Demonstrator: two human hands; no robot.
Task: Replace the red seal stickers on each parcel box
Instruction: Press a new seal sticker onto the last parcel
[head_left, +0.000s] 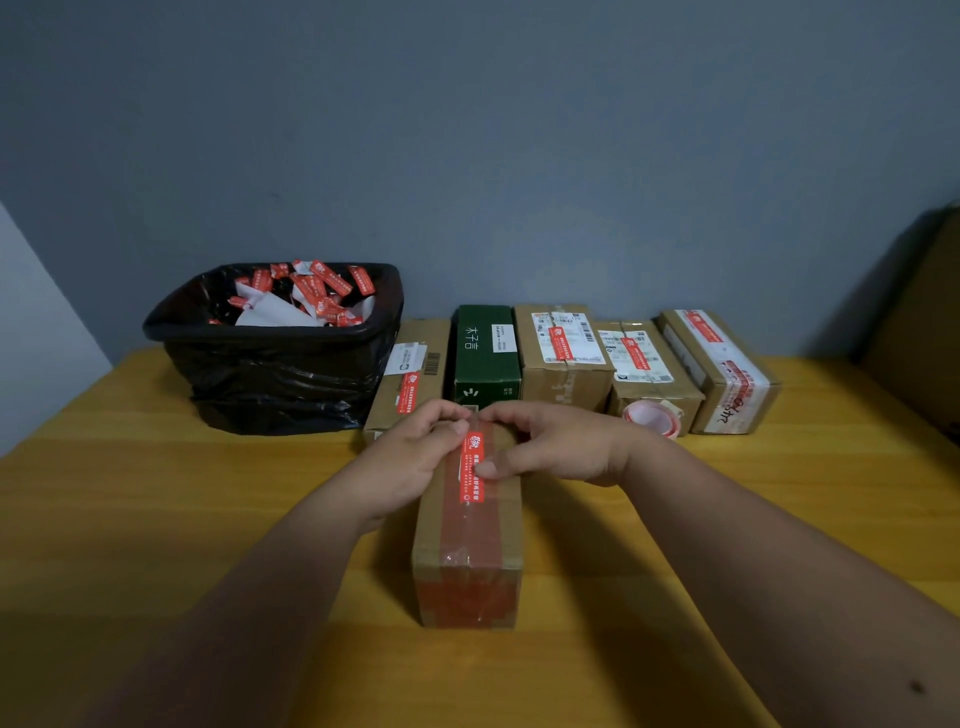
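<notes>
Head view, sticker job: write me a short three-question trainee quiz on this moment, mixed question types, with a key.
1. True or false: the red seal sticker lies on the long brown box.
2. What fills the black-lined bin? A) used red stickers and backing paper B) tape rolls C) parcels
3. Which box in the back row shows no red sticker?

Key: 1 true, with the left hand and right hand on it. 2 A. 3 the green box.

Grey-blue wall (467, 130), yellow wooden table (156, 519)

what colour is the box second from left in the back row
Dark green box with white lettering, seen in the head view.
</notes>
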